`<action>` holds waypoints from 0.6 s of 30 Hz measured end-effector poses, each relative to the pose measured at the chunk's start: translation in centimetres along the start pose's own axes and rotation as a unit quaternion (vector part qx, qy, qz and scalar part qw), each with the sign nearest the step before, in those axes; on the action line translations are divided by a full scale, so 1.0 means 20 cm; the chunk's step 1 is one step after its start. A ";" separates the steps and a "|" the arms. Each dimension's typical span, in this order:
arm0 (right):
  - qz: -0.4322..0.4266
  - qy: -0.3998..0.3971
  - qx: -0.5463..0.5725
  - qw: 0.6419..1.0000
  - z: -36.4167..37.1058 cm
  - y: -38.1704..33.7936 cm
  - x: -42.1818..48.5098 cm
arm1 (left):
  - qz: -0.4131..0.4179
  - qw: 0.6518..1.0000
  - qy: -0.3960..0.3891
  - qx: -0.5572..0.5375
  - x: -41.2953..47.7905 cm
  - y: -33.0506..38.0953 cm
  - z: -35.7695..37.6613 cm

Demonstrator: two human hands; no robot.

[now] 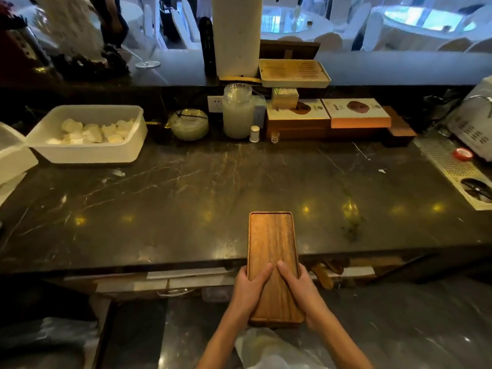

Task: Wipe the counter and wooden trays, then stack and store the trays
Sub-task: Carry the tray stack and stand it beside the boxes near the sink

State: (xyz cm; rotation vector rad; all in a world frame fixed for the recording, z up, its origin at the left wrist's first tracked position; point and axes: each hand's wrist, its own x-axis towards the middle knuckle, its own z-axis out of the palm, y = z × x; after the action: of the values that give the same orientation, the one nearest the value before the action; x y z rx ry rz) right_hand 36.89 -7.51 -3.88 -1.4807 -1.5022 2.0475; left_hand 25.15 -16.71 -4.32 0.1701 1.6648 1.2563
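A long brown wooden tray (271, 243) lies lengthwise, its far half over the dark marble counter (186, 198) and its near half sticking out past the front edge. My left hand (249, 291) grips the tray's near left side, thumb on top. On the near right side my right hand (299, 288) holds it the same way. Whether one tray or a stack is held cannot be told from above.
A white tub (87, 153) of pale pieces stands at the back left. Jars, flat boxes (328, 118) and a slatted tray (294, 73) line the back wall. A perforated mat (450, 169) with a red roll lies at the right. Below the counter edge are shelves and a plastic bag (269, 350).
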 end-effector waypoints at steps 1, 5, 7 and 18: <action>-0.009 0.002 -0.006 1.000 -0.04 0.02 -0.05 | -0.001 1.000 -0.006 0.004 -0.04 -0.01 0.04; -0.009 0.014 0.009 1.000 -0.21 0.02 -0.22 | -0.004 0.999 -0.047 0.009 -0.17 -0.02 0.18; -0.011 0.018 0.023 1.000 -0.30 0.02 -0.27 | -0.002 0.998 -0.066 0.017 -0.20 -0.01 0.26; -0.061 0.054 0.054 0.995 -0.96 -0.06 -0.30 | 0.015 0.995 -0.086 0.049 -0.22 0.14 0.95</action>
State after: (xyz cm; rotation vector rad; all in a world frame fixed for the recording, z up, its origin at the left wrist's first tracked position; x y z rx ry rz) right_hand 54.55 0.72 1.07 -1.3992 -1.3814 1.9154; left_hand 40.68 -5.91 1.40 0.3547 1.5811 1.1485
